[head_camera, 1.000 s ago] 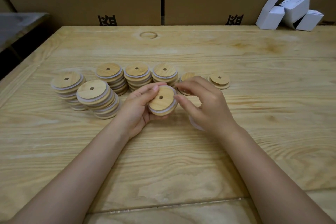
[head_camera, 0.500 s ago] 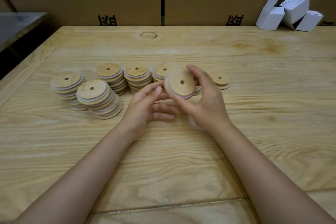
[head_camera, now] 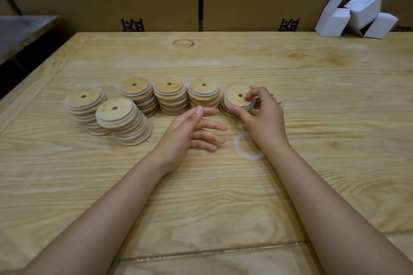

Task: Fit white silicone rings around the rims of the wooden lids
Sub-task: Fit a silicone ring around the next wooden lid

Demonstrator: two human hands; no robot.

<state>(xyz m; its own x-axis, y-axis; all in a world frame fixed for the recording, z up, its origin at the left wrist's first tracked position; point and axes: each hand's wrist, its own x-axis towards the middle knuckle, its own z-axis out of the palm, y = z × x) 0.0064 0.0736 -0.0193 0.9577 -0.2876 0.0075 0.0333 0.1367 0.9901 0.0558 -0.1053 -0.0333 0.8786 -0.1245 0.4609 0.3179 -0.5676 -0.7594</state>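
The step in hand looks like setting a finished lid (head_camera: 237, 97), white band already round its rim, on the short stack (head_camera: 225, 111) at the right end of the row; to do it well, lower it flat and centred on the lid below, then let thumb and fingers go together so the band is not dragged off the rim; the loose ring (head_camera: 235, 146) lies on the desk (head_camera: 223, 196) just beside the right wrist, probably next to be fitted; the right hand (head_camera: 263, 116) reaches forward, palm down, pinching the lid's edge between thumb at the near side and curled fingertips at the far side; the left hand (head_camera: 190, 134) hovers near the middle stacks (head_camera: 169, 98), fingers spread and relaxed, holding nothing.
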